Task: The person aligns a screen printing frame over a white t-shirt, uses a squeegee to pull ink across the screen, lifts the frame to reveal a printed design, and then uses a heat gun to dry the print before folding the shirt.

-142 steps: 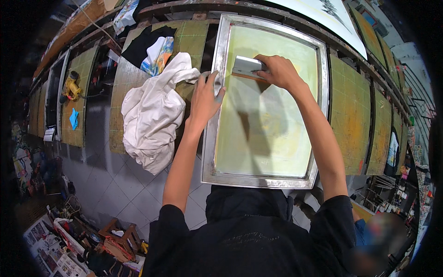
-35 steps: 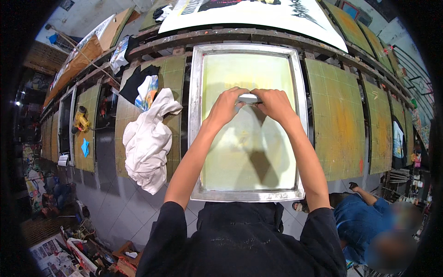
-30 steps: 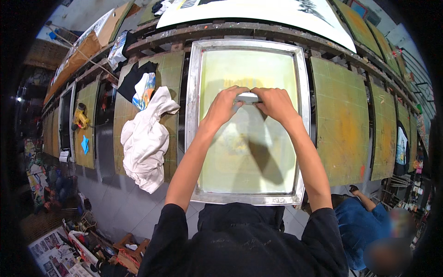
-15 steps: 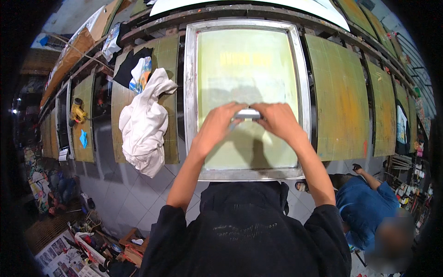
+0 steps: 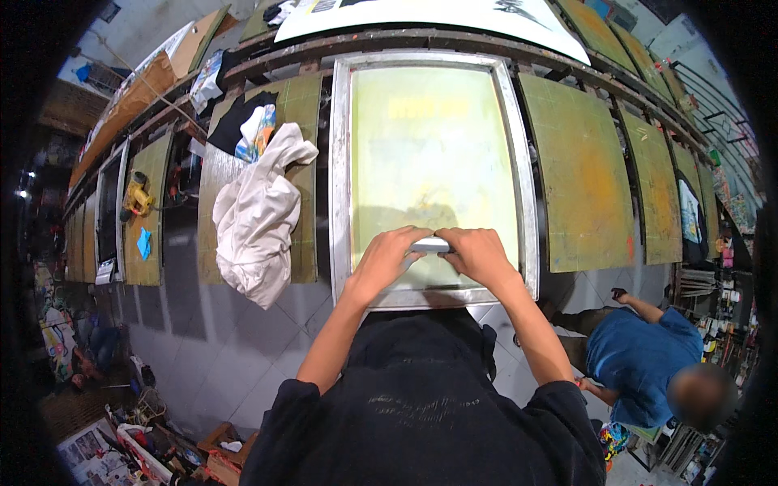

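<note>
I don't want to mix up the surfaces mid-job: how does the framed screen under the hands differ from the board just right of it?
The framed screen has a silver metal border; the board shows none. The screen's face is pale yellow-green, while the board is darker olive with orange stains. The left hand and right hand hold a pale grey tool over the screen; neither touches the board. Both look flat and roughly rectangular.
</note>
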Tool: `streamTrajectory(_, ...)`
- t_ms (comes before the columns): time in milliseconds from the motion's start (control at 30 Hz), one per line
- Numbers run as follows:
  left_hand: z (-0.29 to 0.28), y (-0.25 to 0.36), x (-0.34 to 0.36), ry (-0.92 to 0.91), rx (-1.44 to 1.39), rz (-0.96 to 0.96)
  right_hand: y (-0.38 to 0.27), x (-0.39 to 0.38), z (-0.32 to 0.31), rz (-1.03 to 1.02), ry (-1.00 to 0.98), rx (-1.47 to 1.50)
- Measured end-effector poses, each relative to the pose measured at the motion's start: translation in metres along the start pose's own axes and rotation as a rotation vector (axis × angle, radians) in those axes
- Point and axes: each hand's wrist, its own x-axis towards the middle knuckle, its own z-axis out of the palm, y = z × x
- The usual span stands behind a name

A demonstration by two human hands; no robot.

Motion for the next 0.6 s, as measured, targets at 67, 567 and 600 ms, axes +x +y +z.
streamTrajectory(67, -0.003, -0.006, 0.009, 0.011, 0.006, 0.008, 0.005, 0.010, -0.006, 0.009, -0.052, 0.020)
streamTrajectory(567, -0.065, -0.087, 0.216, 0.229, 0.165, -0.022, 0.118, 0.222, -0.076, -0.087, 0.085, -0.149)
streamTrajectory(600, -0.064, -0.090, 0.216, 0.227, 0.160, -0.023, 0.118, 0.222, -0.076, -0.088, 0.077, -0.139)
